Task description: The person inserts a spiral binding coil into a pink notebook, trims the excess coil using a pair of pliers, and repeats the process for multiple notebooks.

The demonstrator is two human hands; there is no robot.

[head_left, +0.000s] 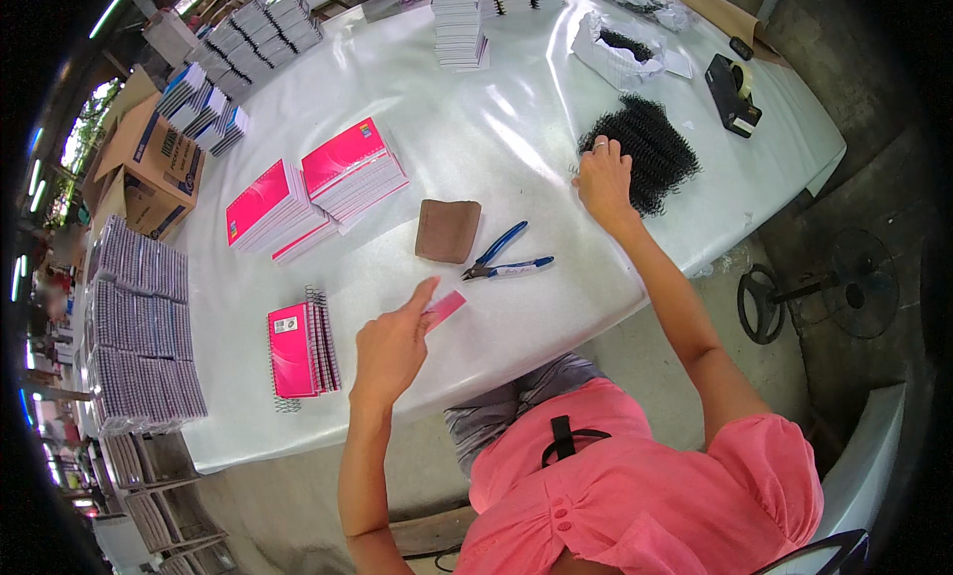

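Pink is the colour of the small flat card [446,306] in my left hand [392,349]. My fingers pinch one end of it, and that end is hidden behind my hand, so I cannot see the whole card. My pointing finger sticks up beside it. I hold the card just above the white table [476,119], near the front edge.

My right hand [603,178] is far across the table from my left hand. It rests on the near left edge of a heap of black wire coils [643,150]. My fingers are curled a little on the coils, but I cannot tell if I am gripping one. The coils are tangled together, so I cannot count them.

Between my two hands lie one brown pad [447,230] and one pair of blue-handled cutters [504,258]. The cutters are just beside the pad and close to the card.

To my left lies one small pile of pink notebooks [301,349] with wire spines. Farther back are two stacks of pink notebooks [316,193], side by side and touching. Their pages are too thin to count.

At the far edge, stacks of white and blue books [460,21] are cut off at the top. One black tape holder [733,94] sits at the far right. Clear packs [139,327] are piled at the left end, too blurry to count.
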